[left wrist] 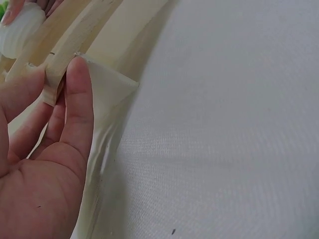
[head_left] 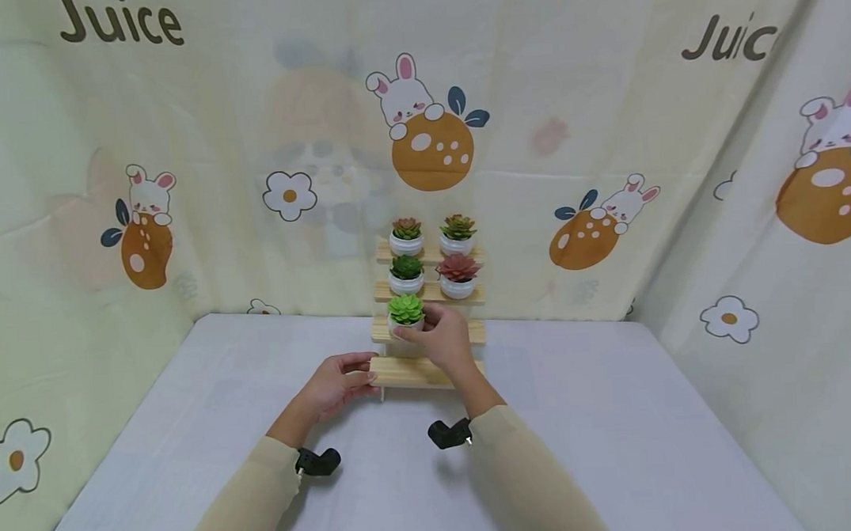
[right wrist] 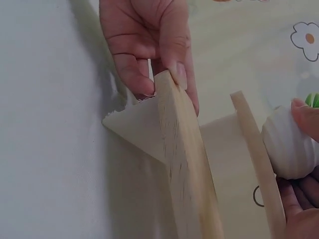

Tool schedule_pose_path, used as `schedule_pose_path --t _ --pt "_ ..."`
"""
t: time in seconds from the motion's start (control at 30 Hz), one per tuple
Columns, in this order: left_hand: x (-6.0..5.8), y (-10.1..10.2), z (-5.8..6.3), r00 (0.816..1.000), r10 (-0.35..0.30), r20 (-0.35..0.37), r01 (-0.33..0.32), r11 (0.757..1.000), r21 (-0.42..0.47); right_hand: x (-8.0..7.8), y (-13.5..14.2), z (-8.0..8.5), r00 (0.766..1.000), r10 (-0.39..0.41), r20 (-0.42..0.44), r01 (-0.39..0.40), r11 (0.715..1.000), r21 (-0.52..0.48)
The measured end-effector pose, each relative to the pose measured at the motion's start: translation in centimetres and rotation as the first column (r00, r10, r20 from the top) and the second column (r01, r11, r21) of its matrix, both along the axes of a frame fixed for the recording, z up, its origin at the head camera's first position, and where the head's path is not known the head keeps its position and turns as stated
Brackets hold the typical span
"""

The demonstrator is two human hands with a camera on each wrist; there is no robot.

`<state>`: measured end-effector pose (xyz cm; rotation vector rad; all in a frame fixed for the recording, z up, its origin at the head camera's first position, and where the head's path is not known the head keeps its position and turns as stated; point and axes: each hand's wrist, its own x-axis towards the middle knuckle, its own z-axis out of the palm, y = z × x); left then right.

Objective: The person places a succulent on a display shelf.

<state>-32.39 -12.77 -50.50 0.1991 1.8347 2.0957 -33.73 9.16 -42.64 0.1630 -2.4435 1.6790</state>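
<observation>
A tiered wooden plant stand [head_left: 412,371] with several board steps stands at the back of the table. My left hand [head_left: 334,387] pinches the left end of its lowest board [left wrist: 75,42], thumb on top and fingers beneath, as the left wrist view shows. My right hand [head_left: 446,340] holds a bright green potted succulent [head_left: 406,308] by its ribbed white pot [right wrist: 286,144], at the left part of the second board from the bottom. In the right wrist view the pot is right beside that board's edge; whether its base bears on the board is hard to tell.
Above, a dark green succulent [head_left: 407,268] and a reddish one [head_left: 457,269] share one step. On the top step are a red-tipped succulent [head_left: 406,230] and a green-brown one [head_left: 458,228]. A printed curtain [head_left: 523,214] hangs right behind. White cloth [head_left: 582,433] covers the table.
</observation>
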Motion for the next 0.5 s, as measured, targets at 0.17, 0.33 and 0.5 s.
schedule_pose_path --t 0.17,0.33,0.5 --pt "-0.22 -0.26 -0.17 1.0 0.006 -0.012 -0.006 1.0 0.009 -0.3 -0.26 -0.26 1.0 0.003 -0.01 -0.003 1.0 -0.03" --pt "-0.38 -0.32 -0.31 1.0 0.002 -0.012 -0.002 1.0 0.011 -0.62 -0.33 -0.63 0.999 0.0 -0.032 -0.001 0.999 -0.045" --pt "-0.27 -0.32 -0.19 1.0 0.009 0.013 -0.009 1.0 0.002 -0.68 -0.36 -0.76 1.0 -0.01 -0.023 0.009 1.0 -0.015"
